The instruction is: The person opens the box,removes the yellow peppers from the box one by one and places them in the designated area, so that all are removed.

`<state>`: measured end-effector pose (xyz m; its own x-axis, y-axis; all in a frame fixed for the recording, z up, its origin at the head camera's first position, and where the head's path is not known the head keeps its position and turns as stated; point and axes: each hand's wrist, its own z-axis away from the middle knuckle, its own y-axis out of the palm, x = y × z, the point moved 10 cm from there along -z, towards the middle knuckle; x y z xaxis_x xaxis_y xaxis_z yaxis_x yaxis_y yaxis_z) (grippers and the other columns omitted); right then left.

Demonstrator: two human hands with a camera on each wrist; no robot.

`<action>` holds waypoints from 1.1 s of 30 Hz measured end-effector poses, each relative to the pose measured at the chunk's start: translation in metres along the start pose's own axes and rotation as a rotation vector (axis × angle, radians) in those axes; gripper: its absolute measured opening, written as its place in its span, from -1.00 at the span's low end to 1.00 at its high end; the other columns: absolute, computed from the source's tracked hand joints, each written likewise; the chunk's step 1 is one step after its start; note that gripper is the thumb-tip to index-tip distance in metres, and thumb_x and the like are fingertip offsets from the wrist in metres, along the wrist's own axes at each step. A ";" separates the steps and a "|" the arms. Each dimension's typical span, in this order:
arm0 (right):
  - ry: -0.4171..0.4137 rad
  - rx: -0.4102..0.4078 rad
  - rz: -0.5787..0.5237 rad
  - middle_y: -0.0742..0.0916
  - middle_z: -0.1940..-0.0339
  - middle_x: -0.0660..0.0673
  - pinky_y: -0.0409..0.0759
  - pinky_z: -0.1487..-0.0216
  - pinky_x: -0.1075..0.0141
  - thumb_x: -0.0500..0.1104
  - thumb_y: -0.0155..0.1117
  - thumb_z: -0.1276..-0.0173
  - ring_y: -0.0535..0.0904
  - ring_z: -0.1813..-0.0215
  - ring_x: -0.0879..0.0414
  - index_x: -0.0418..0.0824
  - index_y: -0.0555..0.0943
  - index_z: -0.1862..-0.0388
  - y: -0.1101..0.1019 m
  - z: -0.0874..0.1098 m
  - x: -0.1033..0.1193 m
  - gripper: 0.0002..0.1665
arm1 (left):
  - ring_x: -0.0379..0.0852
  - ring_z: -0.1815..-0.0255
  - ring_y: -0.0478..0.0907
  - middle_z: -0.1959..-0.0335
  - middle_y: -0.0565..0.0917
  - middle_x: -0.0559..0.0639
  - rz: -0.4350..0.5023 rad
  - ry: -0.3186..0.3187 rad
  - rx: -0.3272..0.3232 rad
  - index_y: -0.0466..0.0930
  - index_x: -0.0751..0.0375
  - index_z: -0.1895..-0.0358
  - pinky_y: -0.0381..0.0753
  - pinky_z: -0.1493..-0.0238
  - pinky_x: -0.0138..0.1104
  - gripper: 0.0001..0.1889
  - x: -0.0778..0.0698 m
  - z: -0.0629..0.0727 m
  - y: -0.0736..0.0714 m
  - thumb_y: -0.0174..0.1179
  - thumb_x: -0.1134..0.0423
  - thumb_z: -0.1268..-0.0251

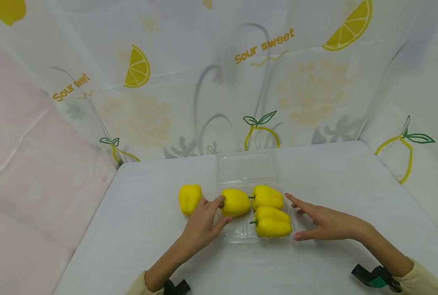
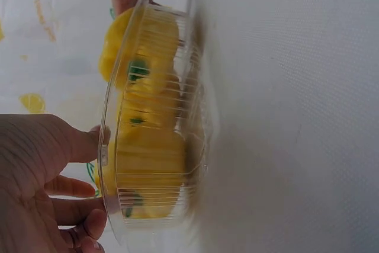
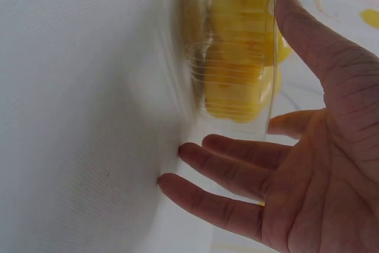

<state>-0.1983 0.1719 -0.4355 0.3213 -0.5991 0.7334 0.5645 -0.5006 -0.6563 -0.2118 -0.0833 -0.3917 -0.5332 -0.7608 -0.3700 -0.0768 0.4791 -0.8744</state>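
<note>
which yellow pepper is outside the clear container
The leftmost pepper in the head view: it rests on the white tabletop beside the container, while the other three peppers sit inside.

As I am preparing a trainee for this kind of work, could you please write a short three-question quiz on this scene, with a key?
1. Count: how many yellow peppers are inside the clear container?
2. True or false: the lid lies open on the far side of the container, as seen from the person.
3. Short answer: which hand is nearer to the pepper outside the container?

Key:
1. Three.
2. True.
3. The left hand.
</note>
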 end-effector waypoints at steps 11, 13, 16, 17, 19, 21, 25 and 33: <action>0.003 -0.002 0.001 0.35 -0.43 -0.40 0.46 -0.10 -0.23 0.20 0.39 -0.26 0.39 -0.31 -0.28 -0.11 -0.16 -0.63 0.000 0.000 0.001 0.24 | -0.09 0.15 0.41 0.15 0.63 -0.01 -0.038 0.022 -0.055 0.45 0.24 -0.26 0.48 0.13 -0.28 -0.36 -0.014 -0.002 -0.009 0.45 0.07 -0.15; 0.002 -0.002 0.003 0.35 -0.43 -0.40 0.46 -0.10 -0.23 0.20 0.39 -0.26 0.40 -0.31 -0.27 -0.11 -0.16 -0.63 0.000 0.000 0.001 0.24 | -0.11 0.17 0.40 0.18 0.61 -0.03 -0.032 0.037 -0.068 0.47 0.25 -0.23 0.47 0.14 -0.29 -0.37 -0.019 -0.003 -0.010 0.45 0.05 -0.15; 0.006 -0.002 0.006 0.35 -0.43 -0.41 0.47 -0.09 -0.22 0.20 0.39 -0.26 0.40 -0.30 -0.28 -0.11 -0.16 -0.63 0.000 0.000 0.001 0.24 | -0.13 0.18 0.39 0.21 0.60 -0.05 0.002 0.051 -0.065 0.49 0.26 -0.22 0.46 0.16 -0.31 -0.38 -0.027 -0.003 -0.008 0.43 0.00 -0.17; 0.008 -0.002 0.007 0.35 -0.43 -0.41 0.47 -0.09 -0.22 0.20 0.39 -0.26 0.40 -0.30 -0.28 -0.11 -0.16 -0.63 0.000 0.000 0.001 0.24 | -0.14 0.18 0.39 0.21 0.60 -0.05 0.016 0.051 -0.056 0.49 0.26 -0.23 0.47 0.16 -0.33 -0.37 -0.029 -0.003 -0.007 0.42 -0.02 -0.18; 0.012 -0.002 0.007 0.34 -0.43 -0.41 0.48 -0.08 -0.22 0.19 0.40 -0.26 0.40 -0.30 -0.28 -0.11 -0.16 -0.63 0.000 0.000 0.000 0.24 | -0.15 0.17 0.38 0.20 0.60 -0.05 0.043 0.050 -0.034 0.48 0.25 -0.25 0.47 0.16 -0.34 -0.35 -0.033 -0.003 -0.003 0.40 -0.06 -0.18; 0.011 -0.002 0.005 0.34 -0.43 -0.42 0.48 -0.08 -0.22 0.18 0.40 -0.26 0.40 -0.30 -0.29 -0.11 -0.16 -0.63 0.000 0.000 0.001 0.23 | -0.16 0.16 0.38 0.20 0.60 -0.04 0.065 0.048 -0.015 0.47 0.24 -0.26 0.48 0.16 -0.35 -0.32 -0.036 -0.003 0.001 0.40 -0.08 -0.17; 0.004 -0.004 0.004 0.35 -0.42 -0.42 0.48 -0.08 -0.22 0.19 0.40 -0.26 0.40 -0.29 -0.29 -0.12 -0.15 -0.63 0.000 0.000 0.001 0.23 | -0.16 0.15 0.38 0.23 0.59 -0.04 0.084 0.064 0.002 0.46 0.24 -0.26 0.46 0.17 -0.36 -0.31 -0.044 -0.003 0.007 0.38 -0.11 -0.17; -0.003 -0.005 0.008 0.35 -0.42 -0.42 0.50 -0.05 -0.21 0.20 0.39 -0.26 0.41 -0.29 -0.29 -0.09 -0.15 -0.63 0.000 0.000 0.000 0.23 | -0.20 0.23 0.34 0.25 0.57 -0.09 0.082 0.123 0.030 0.46 0.22 -0.24 0.38 0.26 -0.45 -0.32 -0.060 -0.002 0.018 0.37 -0.12 -0.17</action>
<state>-0.1983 0.1722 -0.4353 0.3282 -0.6012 0.7286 0.5578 -0.4991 -0.6631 -0.1826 -0.0282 -0.3850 -0.6357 -0.6595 -0.4012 -0.0042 0.5227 -0.8525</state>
